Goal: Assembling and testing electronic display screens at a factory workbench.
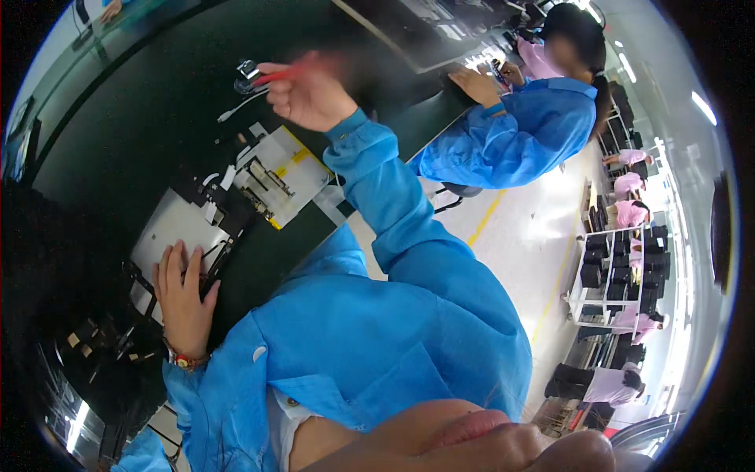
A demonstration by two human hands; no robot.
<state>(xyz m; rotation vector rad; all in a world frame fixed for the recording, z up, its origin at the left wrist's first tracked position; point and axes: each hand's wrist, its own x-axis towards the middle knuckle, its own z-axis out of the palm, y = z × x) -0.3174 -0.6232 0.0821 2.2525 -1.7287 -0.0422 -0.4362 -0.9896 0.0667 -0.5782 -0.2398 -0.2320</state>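
Note:
My left hand (185, 299) lies flat with its fingers spread on a silver-white panel (169, 224) of a device with black edges. Raised above the dark table, my right hand (308, 98) is closed round a slim red tool (295, 69). Motion smears the tool's far end, so its exact kind cannot be made out. Just beyond my right fingertips is a small shiny metal part (248, 69), near a white cable (242, 106). Between my hands sits a white fixture plate (292, 161) with yellow tape and small metal strips on it.
Small loose parts (86, 342) lie on the table at the lower left. A co-worker in a blue smock (519, 130) sits at the right along the same dark table (157, 102). Farther right, a white rack (590, 275) holds black items, with several people in pink near it.

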